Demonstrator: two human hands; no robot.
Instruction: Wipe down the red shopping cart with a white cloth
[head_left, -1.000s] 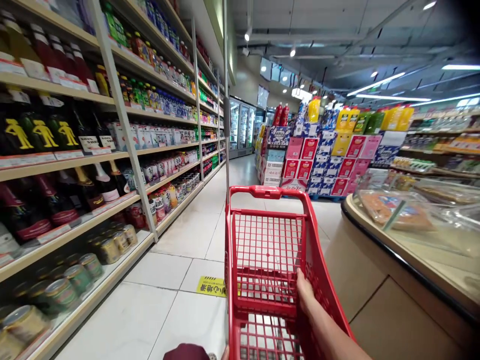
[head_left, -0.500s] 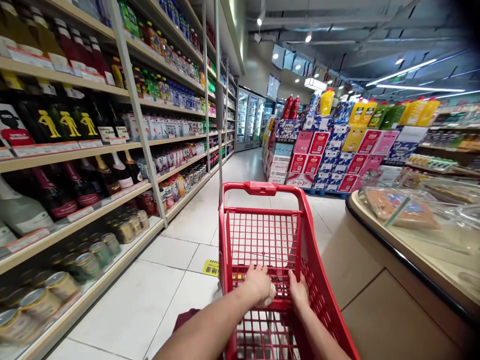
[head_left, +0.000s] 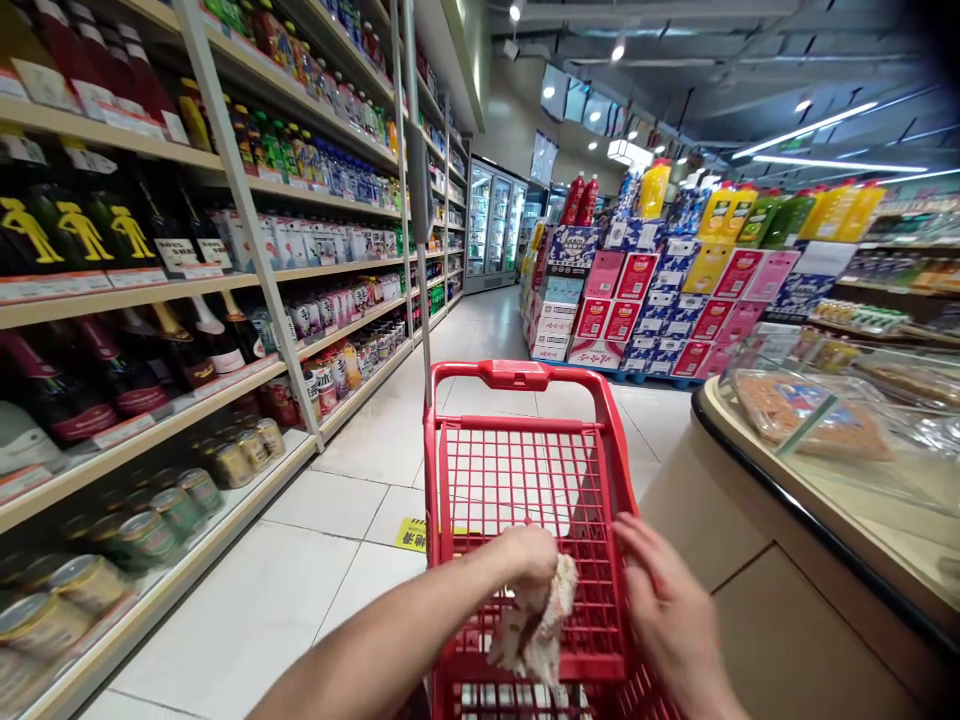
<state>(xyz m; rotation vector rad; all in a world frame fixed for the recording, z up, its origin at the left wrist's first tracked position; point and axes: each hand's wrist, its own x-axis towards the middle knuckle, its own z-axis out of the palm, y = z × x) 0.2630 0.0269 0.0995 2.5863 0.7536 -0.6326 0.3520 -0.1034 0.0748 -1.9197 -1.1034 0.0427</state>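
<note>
A red plastic shopping cart point(head_left: 514, 374) stands in front of me, with a grid panel point(head_left: 517, 470) facing me. My left hand point(head_left: 531, 560) is closed around a crumpled whitish cloth point(head_left: 553, 620), which hangs down against the cart's lower grid. At the cart's right side my right hand point(head_left: 671, 605) has its fingers stretched out and apart, close to the side rim. Whether it touches the rim I cannot tell. Nothing shows in it.
Shelves of bottles and cans point(head_left: 247, 450) line the left. A counter point(head_left: 780, 470) with packaged food point(head_left: 814, 410) stands close on the right. Ahead are stacked drink cartons point(head_left: 652, 310) and glass-door fridges point(head_left: 495, 225). A yellow floor sticker point(head_left: 411, 534) lies left of the cart.
My left hand has lifted toward me, and more of the cloth shows. My right hand has moved from inside the cart up and right to its side. The view shifted slightly.
</note>
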